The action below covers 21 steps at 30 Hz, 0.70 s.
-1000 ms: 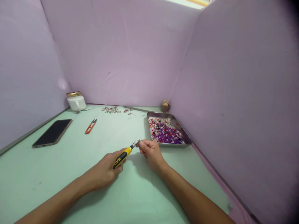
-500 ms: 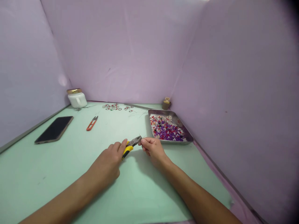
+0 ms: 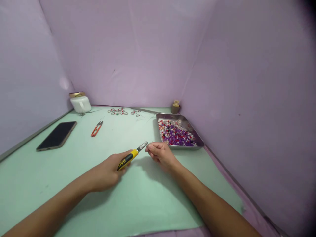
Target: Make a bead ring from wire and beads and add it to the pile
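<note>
My left hand (image 3: 112, 171) grips pliers (image 3: 129, 159) with yellow and black handles, now seen edge-on. Their metal jaws point up and right, close to the fingertips of my right hand (image 3: 161, 154). Those fingers are pinched together on a thin wire (image 3: 151, 142), of which only a fine end shows; the rest is hidden in the fingers. Whether the jaws touch the wire I cannot tell. Just behind my right hand is a metal tray (image 3: 184, 147) holding many small purple, red, white and dark beads (image 3: 179, 134).
Small beaded rings (image 3: 117, 111) lie at the back of the green table. Orange thread snips (image 3: 97, 128) and a dark phone (image 3: 57, 135) rest on the left. A white jar (image 3: 81, 104) with a gold lid and a small brown pot (image 3: 175, 107) stand near the back corners.
My left hand has rolled over, turning the pliers from flat to edge-on, and has shifted slightly left. The right hand keeps its pinch in nearly the same spot.
</note>
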Each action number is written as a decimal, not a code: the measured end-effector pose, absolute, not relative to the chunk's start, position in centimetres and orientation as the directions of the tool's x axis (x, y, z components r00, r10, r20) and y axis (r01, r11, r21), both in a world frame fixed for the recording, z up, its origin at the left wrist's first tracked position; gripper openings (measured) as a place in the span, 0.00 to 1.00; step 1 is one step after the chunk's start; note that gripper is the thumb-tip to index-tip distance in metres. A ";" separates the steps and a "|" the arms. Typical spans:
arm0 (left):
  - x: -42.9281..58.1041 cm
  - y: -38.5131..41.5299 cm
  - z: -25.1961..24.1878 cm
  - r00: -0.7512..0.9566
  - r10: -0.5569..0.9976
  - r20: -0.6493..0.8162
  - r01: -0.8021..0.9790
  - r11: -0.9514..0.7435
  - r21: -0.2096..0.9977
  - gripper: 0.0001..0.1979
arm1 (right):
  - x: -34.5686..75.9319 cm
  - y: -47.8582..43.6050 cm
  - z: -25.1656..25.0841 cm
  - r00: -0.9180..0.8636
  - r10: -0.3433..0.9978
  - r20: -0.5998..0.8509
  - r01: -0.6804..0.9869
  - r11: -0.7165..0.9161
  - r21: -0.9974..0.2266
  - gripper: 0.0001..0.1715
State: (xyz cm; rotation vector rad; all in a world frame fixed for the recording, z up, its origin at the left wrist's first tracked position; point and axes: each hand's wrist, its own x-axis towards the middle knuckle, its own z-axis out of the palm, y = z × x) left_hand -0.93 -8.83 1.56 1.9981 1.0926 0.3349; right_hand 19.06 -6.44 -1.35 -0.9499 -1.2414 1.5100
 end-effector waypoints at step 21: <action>0.0 -9.1 0.7 0.499 0.866 -0.021 0.738 -0.413 0.534 0.28 | 19.0 -6.1 -1.7 -0.212 0.968 -0.131 -0.160 -0.167 -0.973 0.12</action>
